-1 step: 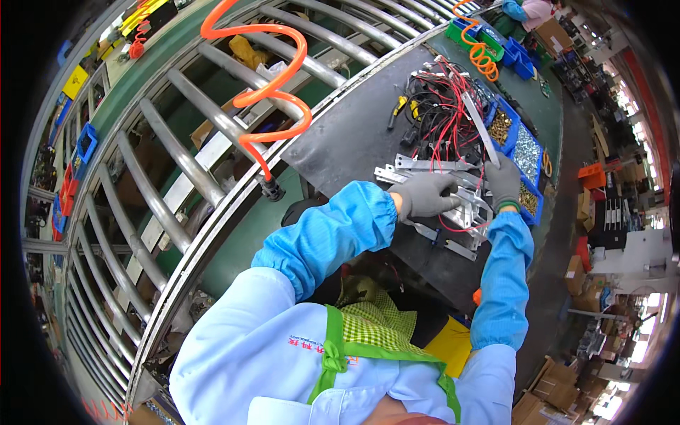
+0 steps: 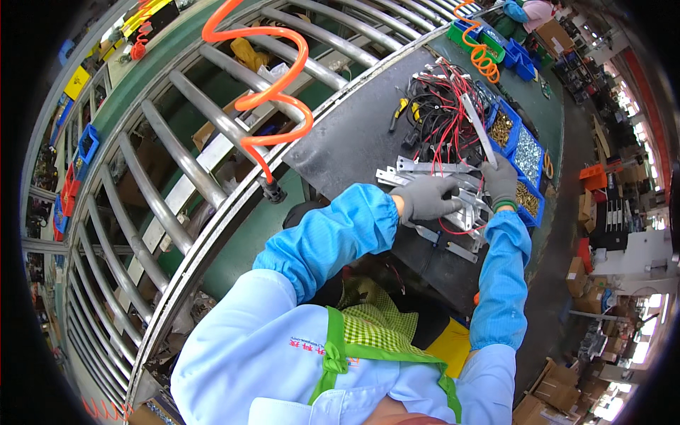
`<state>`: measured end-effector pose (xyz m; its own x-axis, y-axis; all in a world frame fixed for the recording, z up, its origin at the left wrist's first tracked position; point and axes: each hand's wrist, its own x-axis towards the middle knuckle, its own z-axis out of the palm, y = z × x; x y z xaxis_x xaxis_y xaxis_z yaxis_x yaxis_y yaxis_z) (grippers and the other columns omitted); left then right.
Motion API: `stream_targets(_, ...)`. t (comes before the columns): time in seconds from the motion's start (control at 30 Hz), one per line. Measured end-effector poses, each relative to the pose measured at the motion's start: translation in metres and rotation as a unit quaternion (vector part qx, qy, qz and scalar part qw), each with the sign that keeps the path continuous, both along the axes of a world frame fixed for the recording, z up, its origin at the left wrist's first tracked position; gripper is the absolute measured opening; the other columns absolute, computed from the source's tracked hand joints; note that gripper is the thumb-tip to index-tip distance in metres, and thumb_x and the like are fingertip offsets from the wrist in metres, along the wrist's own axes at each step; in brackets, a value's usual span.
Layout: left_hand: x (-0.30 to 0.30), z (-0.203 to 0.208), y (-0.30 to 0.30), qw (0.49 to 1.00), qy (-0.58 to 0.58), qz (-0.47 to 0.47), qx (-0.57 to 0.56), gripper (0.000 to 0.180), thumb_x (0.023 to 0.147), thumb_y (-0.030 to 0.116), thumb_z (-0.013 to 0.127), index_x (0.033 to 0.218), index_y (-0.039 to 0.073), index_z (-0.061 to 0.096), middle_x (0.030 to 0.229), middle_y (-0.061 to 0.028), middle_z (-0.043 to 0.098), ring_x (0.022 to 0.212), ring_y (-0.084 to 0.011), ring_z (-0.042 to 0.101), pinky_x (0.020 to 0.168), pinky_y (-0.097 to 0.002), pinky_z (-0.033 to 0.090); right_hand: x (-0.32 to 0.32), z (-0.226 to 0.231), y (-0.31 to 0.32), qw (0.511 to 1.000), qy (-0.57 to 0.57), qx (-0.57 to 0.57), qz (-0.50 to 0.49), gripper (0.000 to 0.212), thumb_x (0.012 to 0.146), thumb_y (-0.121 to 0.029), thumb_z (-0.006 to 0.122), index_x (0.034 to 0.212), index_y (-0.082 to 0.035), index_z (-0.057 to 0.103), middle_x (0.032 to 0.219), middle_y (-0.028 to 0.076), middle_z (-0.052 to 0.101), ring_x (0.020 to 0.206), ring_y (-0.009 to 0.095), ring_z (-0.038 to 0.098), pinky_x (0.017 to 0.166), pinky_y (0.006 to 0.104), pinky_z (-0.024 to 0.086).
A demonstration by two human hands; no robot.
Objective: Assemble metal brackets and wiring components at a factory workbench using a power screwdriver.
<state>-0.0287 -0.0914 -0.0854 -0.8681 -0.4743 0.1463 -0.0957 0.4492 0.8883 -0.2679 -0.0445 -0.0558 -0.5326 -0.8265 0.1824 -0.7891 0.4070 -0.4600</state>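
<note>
Bright windows [image 2: 645, 327] glare beyond the grey floor [image 2: 575, 159].

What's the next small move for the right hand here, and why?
I'd probably raise the metal strip slightly with the right hand, which appears to grip its near end: the far end shows over the edge of the tangled wires and might snag. The left hand is at the metal brackets.

A: Position of the grey-gloved right hand [image 2: 501, 178]?
B: Closed at the lower end of a long, flat silver metal strip [image 2: 479, 131].
A: Grey-gloved left hand [image 2: 429, 198]?
B: Over the piled silver metal brackets [image 2: 423, 166]; grip unclear. Tangled red-and-black wires [image 2: 440, 120] lie beyond; blue plastic bins [image 2: 541, 205] stand to the right.
</note>
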Motion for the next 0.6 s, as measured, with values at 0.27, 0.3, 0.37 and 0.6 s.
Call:
stream_targets(0.27,-0.011,-0.001,0.003,1.000,0.018,-0.004,-0.005,0.041,0.088,0.038,0.066,0.112,0.005,0.060,0.098,-0.0175,0.067,0.091,-0.0342,0.065,0.079,-0.0413,0.051,0.009,-0.019,-0.039,0.991,0.102,0.080,0.036,0.039,0.082,-0.031,0.066,0.115,-0.010,0.067,0.118,0.019,0.060,0.105,0.038,0.061,0.092,0.0450,0.050)
stream_targets(0.3,-0.010,-0.002,0.003,1.000,0.015,0.007,0.000,0.042,0.088,0.038,0.066,0.114,0.005,0.060,0.099,-0.0177,0.067,0.092,-0.0341,0.065,0.080,-0.0411,0.051,0.020,-0.015,-0.042,0.991,0.102,0.081,0.038,0.039,0.082,-0.031,0.066,0.115,-0.010,0.067,0.118,0.019,0.060,0.105,0.038,0.061,0.092,0.0450,0.050)
stream_targets(0.37,-0.012,-0.009,-0.002,0.999,0.043,0.019,-0.024,0.045,0.088,0.038,0.066,0.119,0.006,0.059,0.101,-0.0173,0.068,0.094,-0.0341,0.066,0.083,-0.0411,0.051,0.029,-0.002,-0.051,0.970,0.129,0.205,-0.026,0.038,0.082,-0.033,0.066,0.111,-0.009,0.068,0.116,0.018,0.060,0.104,0.038,0.061,0.091,0.0463,0.050)
stream_targets(0.6,-0.018,-0.013,-0.015,0.995,-0.029,0.086,-0.038,0.064,0.085,0.036,0.065,0.138,0.006,0.044,0.112,-0.0219,0.065,0.104,-0.0387,0.062,0.090,-0.0450,0.048,-0.011,0.078,-0.018,0.998,0.024,-0.038,0.036,0.042,0.086,-0.042,0.065,0.103,-0.003,0.066,0.077,0.015,0.063,0.073,0.026,0.061,0.068,0.0405,0.047)
